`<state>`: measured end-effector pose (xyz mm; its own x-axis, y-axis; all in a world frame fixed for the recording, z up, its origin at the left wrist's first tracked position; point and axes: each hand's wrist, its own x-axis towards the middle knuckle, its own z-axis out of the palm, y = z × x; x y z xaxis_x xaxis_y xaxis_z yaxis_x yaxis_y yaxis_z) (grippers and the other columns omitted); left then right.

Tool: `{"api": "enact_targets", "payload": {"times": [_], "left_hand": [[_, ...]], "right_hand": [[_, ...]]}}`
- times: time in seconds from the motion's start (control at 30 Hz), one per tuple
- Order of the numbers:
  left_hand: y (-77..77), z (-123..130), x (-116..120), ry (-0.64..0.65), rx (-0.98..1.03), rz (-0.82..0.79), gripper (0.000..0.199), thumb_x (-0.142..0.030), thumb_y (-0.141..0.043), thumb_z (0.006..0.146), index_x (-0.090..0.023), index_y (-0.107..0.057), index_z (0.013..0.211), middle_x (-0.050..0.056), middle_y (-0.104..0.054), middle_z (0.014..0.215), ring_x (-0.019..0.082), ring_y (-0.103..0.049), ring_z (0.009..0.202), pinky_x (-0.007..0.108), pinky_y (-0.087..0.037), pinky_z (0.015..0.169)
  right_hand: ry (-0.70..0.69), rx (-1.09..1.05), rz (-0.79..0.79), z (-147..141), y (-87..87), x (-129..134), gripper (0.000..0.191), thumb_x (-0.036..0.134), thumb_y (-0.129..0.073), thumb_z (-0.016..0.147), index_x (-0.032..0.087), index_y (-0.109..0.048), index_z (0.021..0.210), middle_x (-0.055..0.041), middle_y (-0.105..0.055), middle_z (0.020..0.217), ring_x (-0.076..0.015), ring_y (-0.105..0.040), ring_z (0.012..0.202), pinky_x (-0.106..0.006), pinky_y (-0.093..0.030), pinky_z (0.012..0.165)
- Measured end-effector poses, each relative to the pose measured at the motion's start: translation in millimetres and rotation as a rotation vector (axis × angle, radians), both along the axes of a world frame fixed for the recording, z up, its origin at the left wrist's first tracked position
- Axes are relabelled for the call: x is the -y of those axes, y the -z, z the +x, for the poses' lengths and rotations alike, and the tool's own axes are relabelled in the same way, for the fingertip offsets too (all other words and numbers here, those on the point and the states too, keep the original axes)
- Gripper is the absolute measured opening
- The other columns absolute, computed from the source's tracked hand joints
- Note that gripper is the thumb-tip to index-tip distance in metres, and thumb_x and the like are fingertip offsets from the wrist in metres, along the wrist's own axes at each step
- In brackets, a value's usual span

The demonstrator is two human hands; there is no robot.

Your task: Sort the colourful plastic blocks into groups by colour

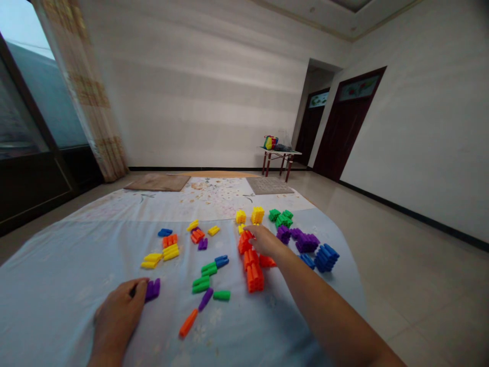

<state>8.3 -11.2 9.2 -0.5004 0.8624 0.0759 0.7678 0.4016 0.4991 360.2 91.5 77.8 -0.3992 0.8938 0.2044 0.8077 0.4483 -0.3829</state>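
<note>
My left hand (121, 312) rests low on the left of the cloth, its fingers pinched on a purple plastic building block (153, 289). Across the table, my right hand (263, 239) has its fingers closed on an orange building block (245, 241), at the far end of an orange row (253, 272). Part of that block is hidden by the fingers. Just beyond are yellow blocks (257, 215). Loose pieces lie between my hands: green ones (201, 284), a purple one (205, 299) and an orange one (188, 323).
Green (283, 219), purple (307, 242) and blue (326, 258) block clusters stand right of my right hand. Yellow blocks (170, 252) and other mixed pieces lie farther left. A blue cloth (76, 275) covers the table. Behind it, a small table (280, 151) holds a colourful bag.
</note>
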Motion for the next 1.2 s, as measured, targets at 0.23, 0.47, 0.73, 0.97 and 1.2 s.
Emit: {"api": "enact_targets", "payload": {"times": [0.23, 0.47, 0.73, 0.97, 1.2], "left_hand": [[-3.9, 2, 2, -0.006, 0.008, -0.02, 0.057, -0.051, -0.027, 0.078, -0.017, -0.064, 0.105, 0.013, -0.065, 0.113, 0.03, -0.057, 0.105, 0.04, -0.043, 0.087], [-5.3, 6, 3, -0.004, 0.002, 0.014, 0.055, -0.047, -0.027, 0.078, -0.016, -0.066, 0.103, 0.013, -0.066, 0.111, 0.029, -0.057, 0.105, 0.039, -0.042, 0.087], [-2.4, 6, 6, 0.001, 0.003, 0.056, 0.051, -0.046, -0.03, 0.078, -0.016, -0.066, 0.101, 0.012, -0.067, 0.108, 0.029, -0.058, 0.103, 0.039, -0.043, 0.085], [-2.9, 7, 7, 0.018, -0.01, 0.081, 0.05, -0.045, -0.032, 0.078, -0.016, -0.067, 0.098, 0.013, -0.068, 0.106, 0.029, -0.059, 0.1, 0.039, -0.045, 0.082], [0.2, 2, 4, 0.031, -0.022, 0.103, 0.05, -0.045, -0.033, 0.078, -0.016, -0.068, 0.097, 0.014, -0.068, 0.104, 0.031, -0.059, 0.099, 0.043, -0.045, 0.083]], "right_hand": [[-0.036, 0.128, 0.012, -1, -1.0, -1, 0.05, -0.002, -0.046, 0.074, 0.013, -0.062, 0.119, -0.0131, -0.066, 0.115, -0.0275, -0.057, 0.11, -0.037, -0.042, 0.095], [-0.075, 0.091, 0.088, -4, -10.9, 9, 0.049, -0.001, -0.044, 0.079, 0.013, -0.058, 0.123, -0.0126, -0.061, 0.123, -0.0247, -0.052, 0.115, -0.038, -0.036, 0.101], [-0.385, -0.067, 0.054, -68, -5.8, 72, 0.035, 0.012, -0.05, 0.085, 0.015, -0.06, 0.118, -0.0084, -0.064, 0.116, -0.0198, -0.053, 0.11, -0.034, -0.039, 0.098], [-0.382, 0.135, -0.035, -101, 18.8, 82, 0.034, 0.016, -0.049, 0.084, 0.016, -0.062, 0.115, -0.0104, -0.065, 0.114, -0.0232, -0.055, 0.107, -0.036, -0.04, 0.091], [-0.402, 0.136, -0.12, -106, 23.8, 80, 0.042, 0.023, -0.059, 0.077, 0.017, -0.061, 0.118, -0.0109, -0.065, 0.112, -0.0228, -0.058, 0.104, -0.033, -0.042, 0.088]]}}
